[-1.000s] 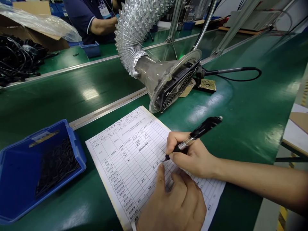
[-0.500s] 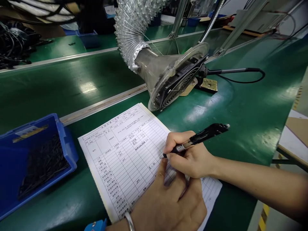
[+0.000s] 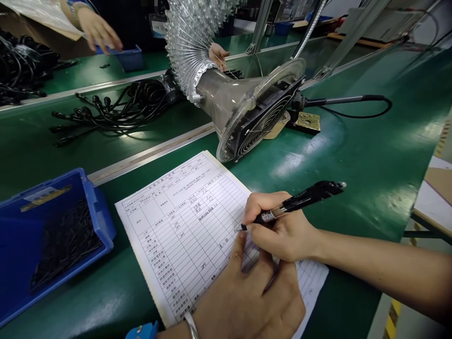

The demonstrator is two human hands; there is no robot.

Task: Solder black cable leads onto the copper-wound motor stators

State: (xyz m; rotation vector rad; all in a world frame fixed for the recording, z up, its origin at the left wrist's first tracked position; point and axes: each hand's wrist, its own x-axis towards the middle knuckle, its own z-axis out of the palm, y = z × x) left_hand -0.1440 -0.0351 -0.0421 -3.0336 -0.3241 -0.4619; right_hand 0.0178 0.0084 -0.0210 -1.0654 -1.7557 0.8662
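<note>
Here the right hand (image 3: pixel 282 233) grips a black pen (image 3: pixel 296 202), tip on the printed form (image 3: pixel 176 226), while the left hand (image 3: pixel 250 301) lies flat, open, pinning it to the green counter (image 3: pixel 353 155).

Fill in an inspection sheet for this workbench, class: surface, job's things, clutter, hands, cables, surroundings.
Surface: green bench mat, glossy with light reflections.
Job's things: printed form lying flat; black pen, tip on the form.
Clutter: blue bin of small dark parts left of the form.
Hands: right hand grips the pen; left hand rests on the form.
Cables: black cable bundle on the belt; one cable behind the fan.
Surroundings: extraction fan on a foil duct; a co-worker's hand near a small blue box.
</note>
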